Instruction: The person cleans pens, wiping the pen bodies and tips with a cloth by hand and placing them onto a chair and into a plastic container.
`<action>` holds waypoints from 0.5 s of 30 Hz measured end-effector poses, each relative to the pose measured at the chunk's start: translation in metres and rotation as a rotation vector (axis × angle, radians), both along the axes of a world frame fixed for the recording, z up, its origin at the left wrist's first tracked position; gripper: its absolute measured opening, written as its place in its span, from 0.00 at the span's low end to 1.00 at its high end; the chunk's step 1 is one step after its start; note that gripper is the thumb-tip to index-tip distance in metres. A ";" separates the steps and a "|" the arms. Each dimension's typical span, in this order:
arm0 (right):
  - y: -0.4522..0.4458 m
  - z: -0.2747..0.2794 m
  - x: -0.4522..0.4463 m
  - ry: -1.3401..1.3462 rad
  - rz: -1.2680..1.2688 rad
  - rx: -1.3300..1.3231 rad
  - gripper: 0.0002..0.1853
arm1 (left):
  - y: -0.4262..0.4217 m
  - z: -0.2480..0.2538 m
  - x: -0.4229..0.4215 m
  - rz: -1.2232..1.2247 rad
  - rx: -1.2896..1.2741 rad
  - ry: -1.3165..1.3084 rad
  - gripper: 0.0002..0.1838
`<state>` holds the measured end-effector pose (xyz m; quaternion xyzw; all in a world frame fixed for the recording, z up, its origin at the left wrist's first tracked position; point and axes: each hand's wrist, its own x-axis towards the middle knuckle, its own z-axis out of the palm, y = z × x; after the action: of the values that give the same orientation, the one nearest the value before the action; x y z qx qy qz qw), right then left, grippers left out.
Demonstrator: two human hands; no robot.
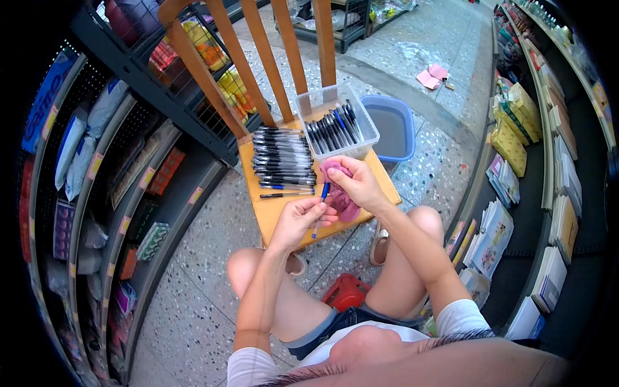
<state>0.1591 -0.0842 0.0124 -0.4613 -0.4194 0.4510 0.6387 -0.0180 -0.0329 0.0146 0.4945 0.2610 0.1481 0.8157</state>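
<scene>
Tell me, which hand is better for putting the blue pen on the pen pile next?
Probably the left hand: it pinches the blue pen, with the pen pile just beyond it. The right hand is busy holding the pink cloth.

Shop, stocked shelves (193,170) on both sides, price labels (95,166), packaged goods (80,161)
</scene>
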 end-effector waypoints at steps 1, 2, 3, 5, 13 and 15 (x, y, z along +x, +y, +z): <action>0.000 -0.001 0.001 0.002 -0.024 -0.007 0.11 | 0.000 0.001 0.001 -0.003 0.000 0.000 0.16; -0.001 -0.002 0.003 0.002 -0.049 -0.014 0.11 | 0.000 0.002 0.002 -0.007 0.000 -0.001 0.16; -0.001 0.001 0.005 0.020 -0.071 -0.023 0.11 | 0.000 0.002 0.002 -0.030 0.024 0.020 0.15; -0.002 0.007 0.009 0.056 -0.110 -0.041 0.12 | 0.001 0.003 0.000 -0.072 0.072 0.063 0.15; -0.003 0.009 0.002 0.091 -0.049 -0.048 0.14 | -0.002 -0.010 0.001 0.029 0.146 0.046 0.15; -0.002 0.009 0.000 0.067 -0.029 -0.073 0.17 | -0.003 -0.012 0.003 0.075 0.158 0.042 0.16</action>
<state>0.1596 -0.0866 0.0213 -0.4750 -0.3745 0.4716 0.6416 -0.0153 -0.0357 0.0023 0.5501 0.2840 0.1883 0.7624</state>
